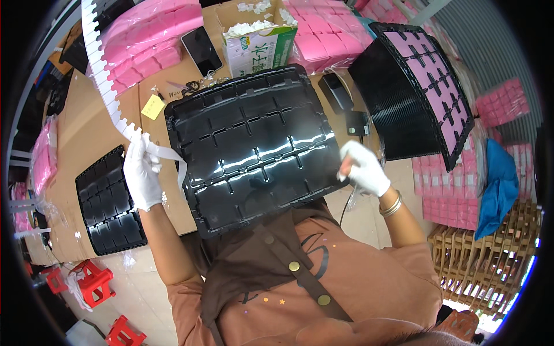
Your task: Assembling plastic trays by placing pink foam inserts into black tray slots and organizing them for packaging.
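A large black plastic tray with empty rectangular pockets lies on the cardboard-covered table in front of me, its near edge over my apron. My left hand, in a white glove, is shut on a long white toothed strip that curves up to the far left. My right hand, also gloved, pinches a small white piece at the tray's right edge.
A second black tray lies at the left. A stack of black trays with pink pieces leans at the right. An open carton of white pieces, a phone and pink bags sit at the back. Red stools stand below.
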The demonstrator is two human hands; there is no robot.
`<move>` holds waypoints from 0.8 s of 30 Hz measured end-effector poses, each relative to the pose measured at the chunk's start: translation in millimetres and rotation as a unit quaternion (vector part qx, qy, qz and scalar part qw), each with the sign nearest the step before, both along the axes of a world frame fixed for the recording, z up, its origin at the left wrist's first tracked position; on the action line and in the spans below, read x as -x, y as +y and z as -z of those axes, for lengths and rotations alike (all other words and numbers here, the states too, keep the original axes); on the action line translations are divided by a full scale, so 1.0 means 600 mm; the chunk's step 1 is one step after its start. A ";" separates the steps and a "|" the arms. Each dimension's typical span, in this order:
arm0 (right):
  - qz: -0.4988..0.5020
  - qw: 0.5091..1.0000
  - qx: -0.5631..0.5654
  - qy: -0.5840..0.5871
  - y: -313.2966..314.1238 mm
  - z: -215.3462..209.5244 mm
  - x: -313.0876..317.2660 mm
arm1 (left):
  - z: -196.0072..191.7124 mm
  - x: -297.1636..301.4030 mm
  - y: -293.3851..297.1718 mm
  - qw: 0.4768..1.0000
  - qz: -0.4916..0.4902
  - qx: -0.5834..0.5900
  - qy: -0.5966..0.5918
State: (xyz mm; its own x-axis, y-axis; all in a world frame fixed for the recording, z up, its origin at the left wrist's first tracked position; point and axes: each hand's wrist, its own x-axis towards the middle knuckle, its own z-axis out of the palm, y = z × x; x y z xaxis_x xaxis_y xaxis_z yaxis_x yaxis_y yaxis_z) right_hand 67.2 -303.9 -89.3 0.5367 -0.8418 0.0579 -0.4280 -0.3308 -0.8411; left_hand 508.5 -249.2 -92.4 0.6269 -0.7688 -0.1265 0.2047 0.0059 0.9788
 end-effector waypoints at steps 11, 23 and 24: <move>0.115 0.957 0.227 -0.138 -0.418 -0.056 -0.268 | 0.036 -0.052 0.039 0.987 -0.041 -0.082 -0.132; 0.226 0.870 0.196 0.392 -0.519 0.039 -0.141 | 0.146 -0.097 0.276 0.967 -0.173 -0.169 -0.076; 0.212 0.865 0.174 0.419 -0.506 0.064 -0.138 | 0.153 -0.098 0.292 0.967 -0.184 -0.164 -0.068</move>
State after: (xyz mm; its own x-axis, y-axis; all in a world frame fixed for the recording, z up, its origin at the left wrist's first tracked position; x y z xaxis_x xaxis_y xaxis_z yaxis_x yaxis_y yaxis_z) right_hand 150.2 -607.7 -127.4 0.1598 -0.9833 0.0872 -0.9846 -0.1651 -0.0572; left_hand 567.2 -74.0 -184.0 0.8784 -0.4228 -0.2229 0.1169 -0.2621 0.9579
